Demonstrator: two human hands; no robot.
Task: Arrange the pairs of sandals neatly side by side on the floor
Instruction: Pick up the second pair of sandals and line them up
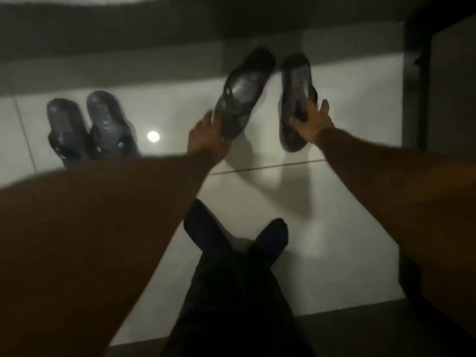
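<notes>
Both hands grip one dark sandal each: my left hand (pixel 206 136) pinches the tilted left sandal (pixel 240 92) by its near end, my right hand (pixel 313 121) closes on the straighter right sandal (pixel 296 99) at its side. Head view, blurred: I judge I'm bringing them parallel. On the floor (pixel 347 104), toward its left edge, the blue pair (pixel 90 124) sits touching, apparently sorted.

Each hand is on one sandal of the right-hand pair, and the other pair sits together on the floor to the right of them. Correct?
Not quite. The head view shows the other pair to the left, beyond the left hand. The right hand and left hand each touch a sandal of the right-hand pair.
</notes>
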